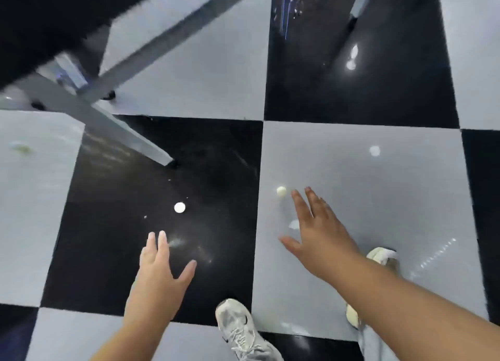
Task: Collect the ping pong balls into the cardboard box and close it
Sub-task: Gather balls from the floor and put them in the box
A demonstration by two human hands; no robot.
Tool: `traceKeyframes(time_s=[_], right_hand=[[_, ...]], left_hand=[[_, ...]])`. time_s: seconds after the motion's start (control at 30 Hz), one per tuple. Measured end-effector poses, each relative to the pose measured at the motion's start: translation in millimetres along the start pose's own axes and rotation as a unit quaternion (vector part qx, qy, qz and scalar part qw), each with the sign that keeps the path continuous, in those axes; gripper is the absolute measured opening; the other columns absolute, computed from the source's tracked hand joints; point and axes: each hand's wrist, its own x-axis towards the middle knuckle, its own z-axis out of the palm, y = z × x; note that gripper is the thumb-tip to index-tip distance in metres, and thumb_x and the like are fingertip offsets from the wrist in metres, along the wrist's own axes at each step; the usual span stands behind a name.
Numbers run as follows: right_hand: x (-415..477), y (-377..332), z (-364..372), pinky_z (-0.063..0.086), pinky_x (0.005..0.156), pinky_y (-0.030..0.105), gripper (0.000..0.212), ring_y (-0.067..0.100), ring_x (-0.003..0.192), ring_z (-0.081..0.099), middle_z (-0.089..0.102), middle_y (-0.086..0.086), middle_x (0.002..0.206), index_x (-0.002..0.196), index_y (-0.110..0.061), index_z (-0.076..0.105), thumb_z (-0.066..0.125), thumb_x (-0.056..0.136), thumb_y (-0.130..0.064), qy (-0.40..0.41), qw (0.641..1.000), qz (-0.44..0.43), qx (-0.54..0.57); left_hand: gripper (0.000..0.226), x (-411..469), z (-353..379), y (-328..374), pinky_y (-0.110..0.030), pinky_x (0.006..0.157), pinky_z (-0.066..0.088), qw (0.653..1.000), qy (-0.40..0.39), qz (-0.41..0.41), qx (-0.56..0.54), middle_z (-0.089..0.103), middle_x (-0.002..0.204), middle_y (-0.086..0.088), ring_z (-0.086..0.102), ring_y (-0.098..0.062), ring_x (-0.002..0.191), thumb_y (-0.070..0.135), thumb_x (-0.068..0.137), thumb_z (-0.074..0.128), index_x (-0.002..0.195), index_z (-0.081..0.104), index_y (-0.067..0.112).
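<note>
Currently, two balls are within reach. The cream ball (pixel 281 190) sits on the grey tile (pixel 378 198), just left of the fingertips (pixel 297 197) of my right hand (pixel 319 231), near but not touching. The white ball (pixel 179 207) sits on the black tile (pixel 121 225), farther out than my left hand (pixel 159 268) and slightly right of it, clearly apart. Neither ball, being round, has a long axis to align with. Both hands are spread, fingers straight and apart, holding nothing. My right hand is the nearer to its ball. The cardboard box is not in view.
</note>
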Motion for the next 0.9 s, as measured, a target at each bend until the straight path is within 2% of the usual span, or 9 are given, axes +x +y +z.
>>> traceKeyframes(time_s=[0.17, 0.3, 0.47, 0.63, 0.73, 0.8, 0.9], right_hand=[[87.9, 37.9, 78.1, 0.016, 0.115, 0.043, 0.083, 0.027, 0.146, 0.002, -0.015, -0.003, 0.159, 0.147, -0.034, -0.013, 0.042, 0.090, -0.060, -0.012, 1.000, 0.009, 0.014], [156.1, 62.0, 134.6, 0.019, 0.114, 0.045, 0.085, 0.028, 0.145, 0.005, -0.014, -0.005, 0.159, 0.147, -0.036, -0.013, 0.044, 0.089, -0.060, -0.024, 0.999, 0.031, 0.001], [222.5, 75.3, 186.2, 0.030, 0.108, 0.047, 0.078, 0.024, 0.142, 0.011, -0.007, -0.012, 0.158, 0.147, -0.037, -0.004, 0.047, 0.090, -0.053, -0.007, 1.000, 0.024, -0.004], [271.1, 76.2, 218.9, 0.037, 0.102, 0.046, 0.071, 0.023, 0.139, 0.017, -0.001, -0.011, 0.158, 0.148, -0.038, 0.006, 0.049, 0.092, -0.046, 0.012, 0.999, 0.010, -0.042], [286.6, 80.5, 229.5, 0.041, 0.098, 0.047, 0.061, 0.024, 0.135, 0.020, 0.007, -0.008, 0.156, 0.145, -0.037, 0.019, 0.051, 0.092, -0.037, 0.030, 0.999, 0.026, -0.036], [291.5, 86.1, 234.8, 0.043, 0.094, 0.044, 0.051, 0.024, 0.132, 0.026, 0.020, -0.006, 0.152, 0.140, -0.035, 0.031, 0.049, 0.093, -0.025, 0.050, 0.998, 0.028, -0.014], [297.3, 92.3, 238.5, 0.044, 0.091, 0.041, 0.051, 0.023, 0.124, 0.034, 0.038, -0.004, 0.138, 0.135, -0.033, 0.042, 0.046, 0.090, -0.009, 0.063, 0.997, 0.025, 0.029]], left_hand=[[0.088, 89.4, 89.8, -9.4, -0.038, 0.103, 0.039, 1.000, 0.000, -0.004, 0.006, 0.001, 0.161, 0.002, 0.025, -0.021, 0.142, 0.054, 0.087, 0.054, 0.152, 0.006, 0.020], [0.082, 160.5, 145.5, -19.2, -0.038, 0.094, 0.042, 0.999, 0.012, 0.019, 0.022, 0.002, 0.161, 0.003, 0.038, -0.025, 0.135, 0.052, 0.089, 0.053, 0.151, 0.009, 0.021], [0.079, 238.5, 193.4, -52.6, -0.044, 0.103, 0.040, 0.997, 0.001, 0.015, 0.078, -0.004, 0.161, 0.004, 0.014, -0.019, 0.145, 0.049, 0.092, 0.048, 0.152, 0.004, 0.024], [0.075, 294.6, 215.3, -87.8, -0.054, 0.101, 0.038, 0.991, -0.001, -0.012, 0.133, -0.001, 0.160, 0.001, 0.012, -0.037, 0.141, 0.040, 0.092, 0.053, 0.151, 0.008, 0.027], [0.073, 314.0, 220.8, -97.7, -0.053, 0.103, 0.034, 0.990, -0.006, -0.039, 0.139, -0.002, 0.160, -0.004, 0.020, -0.043, 0.138, 0.035, 0.093, 0.053, 0.151, 0.011, 0.026], [0.069, 322.1, 225.2, -99.7, -0.049, 0.103, 0.032, 0.989, -0.007, -0.044, 0.142, 0.005, 0.160, -0.012, 0.030, -0.044, 0.133, 0.031, 0.093, 0.054, 0.151, 0.017, 0.020], [0.054, 324.6, 231.4, -99.2, -0.043, 0.103, 0.031, 0.985, 0.001, -0.016, 0.170, 0.034, 0.150, -0.019, 0.040, -0.040, 0.129, 0.023, 0.093, 0.055, 0.143, 0.039, 0.010]])
